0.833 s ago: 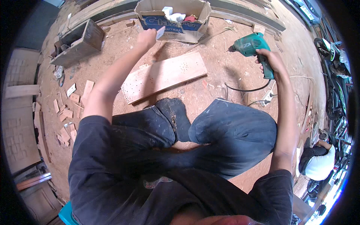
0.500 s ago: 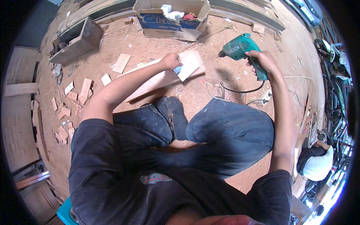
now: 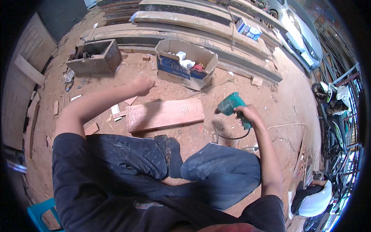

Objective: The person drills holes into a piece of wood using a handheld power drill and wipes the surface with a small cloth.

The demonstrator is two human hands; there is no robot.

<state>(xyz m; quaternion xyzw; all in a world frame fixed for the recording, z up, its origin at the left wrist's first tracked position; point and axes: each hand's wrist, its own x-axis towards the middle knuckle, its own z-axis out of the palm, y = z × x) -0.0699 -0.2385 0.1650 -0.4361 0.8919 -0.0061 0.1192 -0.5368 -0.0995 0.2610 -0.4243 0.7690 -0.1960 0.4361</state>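
Note:
My right hand [image 3: 248, 116] grips a green power drill [image 3: 232, 103] by its handle, with the chuck pointing left, above the floor. A black cord hangs from it. My left hand [image 3: 141, 86] is curled closed in the air beyond the wooden board [image 3: 166, 114], left of the cardboard box; whatever its fingers hold, if anything, is hidden. On the ground before my bent legs, the board lies flat with small holes or marks near its right end and along its left edge. The drill is right of the board, apart from it.
The cardboard box [image 3: 174, 72] holds white and red items. Left of it stands a wooden box [image 3: 92, 63]. Long timber beams [image 3: 193, 33] lie behind. Wood offcuts [image 3: 92, 128] are scattered left. A person [image 3: 315, 201] crouches at the right, near parked motorbikes [image 3: 332, 131].
My left hand has moved left, away from the board, and the white piece it held is no longer visible. The drill stays in my right hand. The view now takes in more beyond the box.

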